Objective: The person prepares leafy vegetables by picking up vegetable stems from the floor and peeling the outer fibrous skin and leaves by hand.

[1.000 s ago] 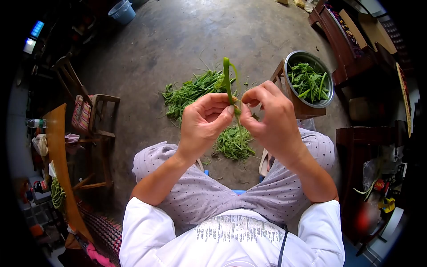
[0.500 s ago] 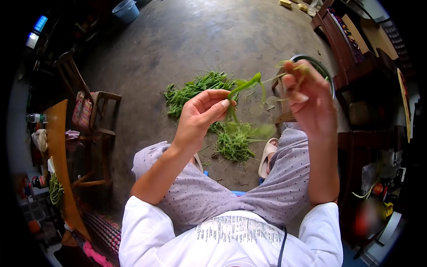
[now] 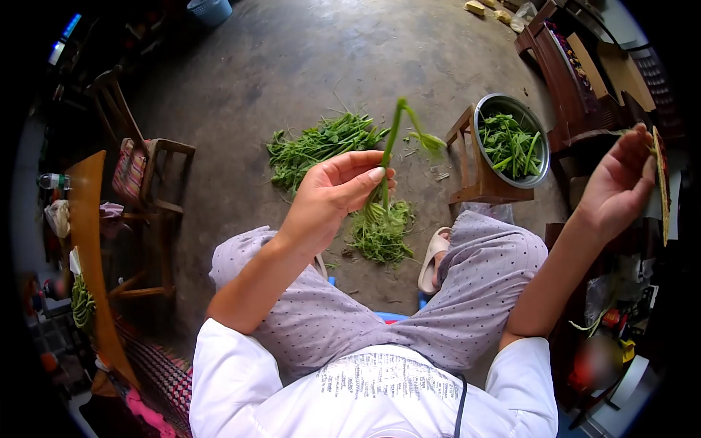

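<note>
Closed in a pinch, my left hand (image 3: 337, 191) holds a green stem (image 3: 393, 139) upright, with its leafy tip drooping to the right. My right hand (image 3: 619, 181) is far off to the right, fingers pinched on a thin pale fibre (image 3: 602, 134). On the floor beyond my left hand lies a pile of green stems (image 3: 321, 146). A smaller heap of fine trimmings (image 3: 383, 241) sits nearer my feet. The metal bowl (image 3: 543, 162) holds green pieces (image 3: 510, 146).
Under the bowl stands a wooden stool (image 3: 488, 191). At the left are a wooden chair (image 3: 169, 155) and a table edge (image 3: 89, 212). Dark wooden furniture (image 3: 544, 55) stands at the upper right, and a blue basket (image 3: 210, 10) at the upper left.
My right hand has pulled away from the stem, out past the bowl to the far right, with a strand in its fingers. My left hand still holds the stem, now more upright than half a second ago.
</note>
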Demonstrator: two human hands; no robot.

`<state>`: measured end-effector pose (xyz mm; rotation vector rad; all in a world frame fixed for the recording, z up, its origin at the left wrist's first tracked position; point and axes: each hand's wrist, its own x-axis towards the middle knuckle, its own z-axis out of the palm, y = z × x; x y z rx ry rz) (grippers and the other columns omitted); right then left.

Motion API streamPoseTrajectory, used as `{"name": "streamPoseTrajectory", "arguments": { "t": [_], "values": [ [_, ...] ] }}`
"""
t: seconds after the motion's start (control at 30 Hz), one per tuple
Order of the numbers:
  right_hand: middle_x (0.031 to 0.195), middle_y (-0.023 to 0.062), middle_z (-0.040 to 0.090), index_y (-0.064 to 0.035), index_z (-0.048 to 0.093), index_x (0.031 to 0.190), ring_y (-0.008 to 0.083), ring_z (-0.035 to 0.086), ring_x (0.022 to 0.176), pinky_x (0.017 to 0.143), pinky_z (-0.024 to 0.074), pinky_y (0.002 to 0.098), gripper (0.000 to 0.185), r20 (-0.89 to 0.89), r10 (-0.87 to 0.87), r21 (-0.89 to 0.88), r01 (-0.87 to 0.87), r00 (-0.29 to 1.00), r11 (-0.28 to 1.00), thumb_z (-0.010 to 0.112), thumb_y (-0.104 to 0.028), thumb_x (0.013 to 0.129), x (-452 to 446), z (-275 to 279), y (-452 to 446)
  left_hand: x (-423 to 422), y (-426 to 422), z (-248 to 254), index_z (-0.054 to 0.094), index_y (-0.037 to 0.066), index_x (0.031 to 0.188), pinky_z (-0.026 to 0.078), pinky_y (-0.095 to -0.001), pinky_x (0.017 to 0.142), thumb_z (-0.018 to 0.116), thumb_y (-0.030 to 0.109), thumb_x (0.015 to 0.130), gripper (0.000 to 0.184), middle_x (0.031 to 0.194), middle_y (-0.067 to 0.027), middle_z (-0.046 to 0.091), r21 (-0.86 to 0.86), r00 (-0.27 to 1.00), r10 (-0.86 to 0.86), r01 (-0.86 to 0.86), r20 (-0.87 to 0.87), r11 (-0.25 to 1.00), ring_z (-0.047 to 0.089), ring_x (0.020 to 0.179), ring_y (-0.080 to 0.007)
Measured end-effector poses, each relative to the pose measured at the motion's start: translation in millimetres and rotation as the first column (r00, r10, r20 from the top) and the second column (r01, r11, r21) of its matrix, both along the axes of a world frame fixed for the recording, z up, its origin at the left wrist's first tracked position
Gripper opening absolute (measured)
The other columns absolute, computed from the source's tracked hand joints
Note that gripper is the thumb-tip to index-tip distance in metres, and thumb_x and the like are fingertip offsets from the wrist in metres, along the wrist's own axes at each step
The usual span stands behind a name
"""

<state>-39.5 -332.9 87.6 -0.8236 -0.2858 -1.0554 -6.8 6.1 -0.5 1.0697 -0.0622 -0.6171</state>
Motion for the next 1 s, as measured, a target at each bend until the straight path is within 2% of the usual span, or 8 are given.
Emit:
{"name": "streamPoseTrajectory", "arguments": {
  "t": [0.13,0.27,0.33,0.4,0.47,0.67,0.9,1.0],
  "values": [
    [0.104,0.0189,0.061,0.0096,0.055,0.106,0.0231,0.059,0.098,0.092,0.0479,0.0323,0.025,-0.115,-0.119,-0.054,0.114,0.986,0.992,0.053,-0.010,0.091,-1,-1,-15,1,1,-2,0.054,-0.002,0.118,0.051,-0.0295,0.085,0.062,0.008,0.087,0.034,0.107,-0.0130,0.062,-0.025,0.998,0.011,-0.012,-0.069,1.000,0.062,0.094,-0.0182],
    [0.093,0.0113,0.064,0.0008,0.058,0.101,0.0175,0.063,0.084,0.082,0.0494,0.0296,0.024,-0.492,0.193,-0.273,-0.361,0.849,0.892,0.061,-0.018,0.087,8,-30,40,-1,1,0,0.053,-0.003,0.118,0.050,-0.0297,0.087,0.062,0.007,0.087,0.034,0.107,-0.0132,0.062,-0.023,0.998,0.004,-0.005,-0.061,1.000,0.062,0.096,-0.0191],
    [0.087,0.0071,0.064,-0.0013,0.058,0.100,0.0140,0.062,0.076,0.073,0.0491,0.0272,0.021,-0.727,0.121,-0.322,-0.492,0.675,0.809,0.065,-0.015,0.085,9,-41,79,-2,1,-1,0.053,-0.003,0.119,0.050,-0.0293,0.088,0.062,0.006,0.087,0.035,0.107,-0.0132,0.063,-0.035,0.999,0.003,-0.004,-0.041,0.999,0.062,0.097,-0.0188],
    [0.082,0.0055,0.063,-0.0016,0.060,0.098,0.0118,0.061,0.072,0.066,0.0490,0.0263,0.019,-0.783,0.042,-0.441,-0.601,0.621,0.667,0.066,-0.010,0.083,5,-50,116,-3,0,-1,0.053,-0.003,0.119,0.050,-0.0290,0.088,0.061,0.006,0.086,0.035,0.107,-0.0132,0.063,-0.048,1.000,-0.001,0.000,-0.021,0.999,0.062,0.098,-0.0186],
    [0.079,0.0075,0.062,-0.0011,0.063,0.094,0.0150,0.062,0.070,0.061,0.0491,0.0278,0.014,-0.667,-0.171,-0.700,-0.530,0.726,0.479,0.066,-0.006,0.081,1,-59,139,-5,-1,0,0.053,-0.003,0.119,0.050,-0.0275,0.086,0.062,0.005,0.086,0.035,0.106,-0.0121,0.063,-0.070,1.000,0.013,-0.012,0.019,0.997,0.062,0.097,-0.0166],
    [0.079,0.0121,0.060,-0.0009,0.065,0.090,0.0268,0.062,0.069,0.061,0.0489,0.0329,0.012,-0.512,-0.294,-0.837,-0.392,0.807,0.382,0.066,-0.005,0.079,-1,-63,165,-9,-1,6,0.054,-0.001,0.119,0.049,-0.0258,0.085,0.064,0.003,0.084,0.036,0.104,-0.0094,0.064,0.047,0.982,0.053,-0.062,0.181,0.997,0.061,0.096,-0.0128],
    [0.079,0.0113,0.060,-0.0008,0.065,0.089,0.0250,0.063,0.068,0.060,0.0495,0.0319,0.012,-0.520,-0.294,-0.837,-0.410,0.802,0.362,0.066,-0.004,0.078,1,-59,171,-11,2,7,0.053,-0.003,0.119,0.049,-0.0236,0.083,0.062,0.004,0.086,0.035,0.105,-0.0101,0.064,0.129,0.956,0.042,-0.083,0.291,0.988,0.060,0.096,-0.0122],
    [0.076,0.0080,0.062,0.0007,0.064,0.089,0.0169,0.062,0.067,0.060,0.0494,0.0270,0.011,-0.620,-0.224,-0.733,-0.453,0.752,0.507,0.065,-0.003,0.079,4,-58,170,-10,4,8,0.051,-0.002,0.122,0.050,-0.0238,0.082,0.060,0.004,0.087,0.036,0.106,-0.0107,0.063,0.044,0.967,0.064,-0.077,0.247,0.996,0.061,0.097,-0.0138]
  ]
}}
